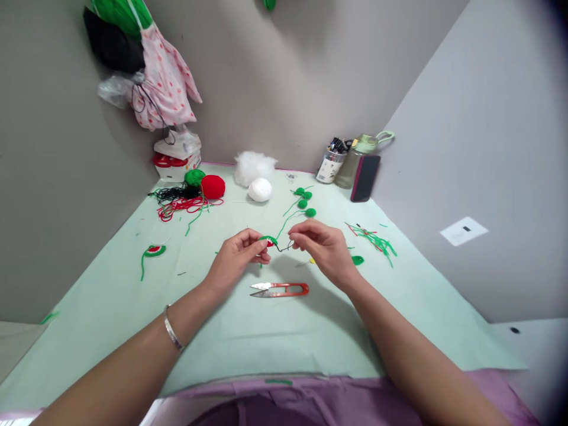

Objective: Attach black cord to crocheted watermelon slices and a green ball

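Mint tabletop [266,340], crochet [268,239] in left hand [237,253]

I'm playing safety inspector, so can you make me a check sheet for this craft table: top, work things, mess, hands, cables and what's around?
Surface: pale green table cover, some creases.
Work things: small red, white and green piece with black yarn; similar piece at left.
Clutter: orange-handled snips, blades apart; yarn scraps at right; red yarn ball.
Hands: left hand holds the small piece; right hand pinches at the black yarn; any needle is too small to tell.
Cables: nothing seen.
Surroundings: bottle and phone at back right; grey walls.
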A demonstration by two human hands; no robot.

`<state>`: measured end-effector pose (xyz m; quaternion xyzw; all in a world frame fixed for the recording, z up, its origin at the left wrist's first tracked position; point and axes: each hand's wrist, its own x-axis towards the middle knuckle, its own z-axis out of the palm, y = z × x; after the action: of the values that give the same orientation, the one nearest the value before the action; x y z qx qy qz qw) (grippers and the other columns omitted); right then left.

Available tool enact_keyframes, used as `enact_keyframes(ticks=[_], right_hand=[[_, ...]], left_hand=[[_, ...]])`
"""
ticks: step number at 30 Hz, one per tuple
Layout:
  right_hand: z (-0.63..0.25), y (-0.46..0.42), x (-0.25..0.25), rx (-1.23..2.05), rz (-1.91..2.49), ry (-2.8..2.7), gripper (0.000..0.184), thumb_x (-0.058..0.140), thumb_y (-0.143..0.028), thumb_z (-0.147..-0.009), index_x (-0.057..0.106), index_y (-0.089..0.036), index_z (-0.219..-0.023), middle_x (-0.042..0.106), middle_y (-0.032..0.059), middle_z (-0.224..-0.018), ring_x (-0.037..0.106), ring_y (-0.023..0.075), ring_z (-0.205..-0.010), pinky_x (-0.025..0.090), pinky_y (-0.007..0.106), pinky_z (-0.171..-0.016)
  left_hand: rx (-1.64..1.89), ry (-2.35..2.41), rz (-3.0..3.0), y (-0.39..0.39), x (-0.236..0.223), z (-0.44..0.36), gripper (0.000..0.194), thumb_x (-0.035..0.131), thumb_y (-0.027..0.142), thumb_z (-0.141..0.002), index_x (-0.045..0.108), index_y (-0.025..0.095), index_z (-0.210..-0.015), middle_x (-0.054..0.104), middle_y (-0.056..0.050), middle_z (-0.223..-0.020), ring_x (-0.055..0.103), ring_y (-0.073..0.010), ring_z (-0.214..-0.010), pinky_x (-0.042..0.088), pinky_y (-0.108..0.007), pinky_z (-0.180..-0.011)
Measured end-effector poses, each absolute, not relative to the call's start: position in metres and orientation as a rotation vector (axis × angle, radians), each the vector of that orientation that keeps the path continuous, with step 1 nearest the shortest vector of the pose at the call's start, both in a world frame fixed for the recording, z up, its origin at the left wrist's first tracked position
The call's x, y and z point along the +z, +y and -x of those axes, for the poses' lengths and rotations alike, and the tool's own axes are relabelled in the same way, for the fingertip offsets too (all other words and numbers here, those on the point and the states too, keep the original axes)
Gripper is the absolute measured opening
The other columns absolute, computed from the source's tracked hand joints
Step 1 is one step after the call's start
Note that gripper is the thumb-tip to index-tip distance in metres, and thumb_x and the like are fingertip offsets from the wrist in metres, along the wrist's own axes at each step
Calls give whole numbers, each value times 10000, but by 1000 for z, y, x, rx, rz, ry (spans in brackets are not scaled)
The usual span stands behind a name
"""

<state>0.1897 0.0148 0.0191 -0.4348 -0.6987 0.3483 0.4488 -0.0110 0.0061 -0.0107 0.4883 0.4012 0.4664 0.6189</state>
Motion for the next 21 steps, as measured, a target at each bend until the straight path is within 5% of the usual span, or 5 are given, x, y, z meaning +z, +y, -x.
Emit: enact_keyframes(ticks=[8, 21], right_hand=[[-186, 5, 15, 62, 982, -2148, 150, 533, -173, -934, 676, -206, -899, 552, 31, -764, 513, 128, -674, 414, 253, -590], [-184, 2, 17, -32, 956, -2277, 176, 480, -122, -933, 629, -179, -860, 529, 36, -765, 498, 136, -688, 397, 247, -610]], left_hand=[[1108, 946, -1129, 5, -7, 12, 214, 677, 372, -814, 601, 172, -808, 615, 16, -705, 620, -141, -695, 537, -314, -739], [1112, 963, -1119, 4, -7, 12, 213, 685, 359, -807, 594, 170, -776, 605, 18, -678, 611, -135, -679, 537, -310, -736]])
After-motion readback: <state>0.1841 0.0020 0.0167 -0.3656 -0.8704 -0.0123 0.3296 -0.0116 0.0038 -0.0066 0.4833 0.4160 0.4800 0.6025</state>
